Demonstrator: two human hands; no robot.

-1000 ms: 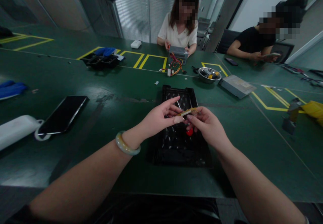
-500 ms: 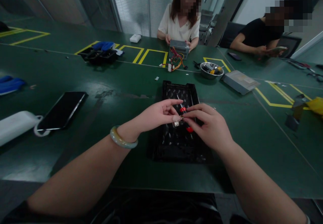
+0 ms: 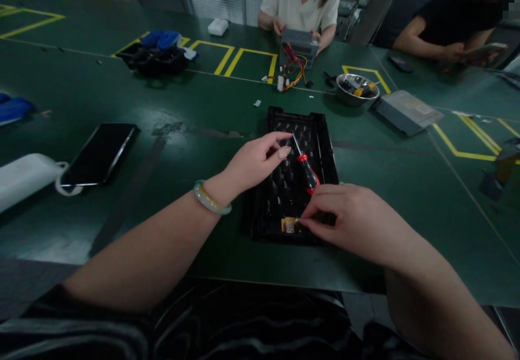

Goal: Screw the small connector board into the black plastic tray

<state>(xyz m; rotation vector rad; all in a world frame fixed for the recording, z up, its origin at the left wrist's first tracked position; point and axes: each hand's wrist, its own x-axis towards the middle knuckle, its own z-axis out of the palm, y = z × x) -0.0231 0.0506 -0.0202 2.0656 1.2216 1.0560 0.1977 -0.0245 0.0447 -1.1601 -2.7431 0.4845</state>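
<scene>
My right hand (image 3: 345, 214) pinches the edge of a small yellowish circuit board (image 3: 290, 225) with a metal USB port. The board is at the near end of a black plastic tray (image 3: 260, 208). My left hand (image 3: 260, 159) is over the tray's left side, index finger stretched out and thumb apart, with nothing between them. Its index fingertip is at the tip of a screwdriver (image 3: 309, 176) with a black and red handle; whether they touch I cannot tell. The screwdriver lies slantwise over the tray, its handle end partly hidden behind my right hand.
Left of me lie a phone (image 3: 99, 154) and a white case (image 3: 28, 178). Farther off are a black bin with blue gloves (image 3: 158, 40), a metal bowl (image 3: 357, 90) of tools and a grey metal box (image 3: 408, 112). Across the table a person holds a power supply (image 3: 299, 46) with loose wires.
My right hand has brought the circuit board down toward the tray's near end, away from my left hand. My left thumb no longer touches the board. The view has tilted downward.
</scene>
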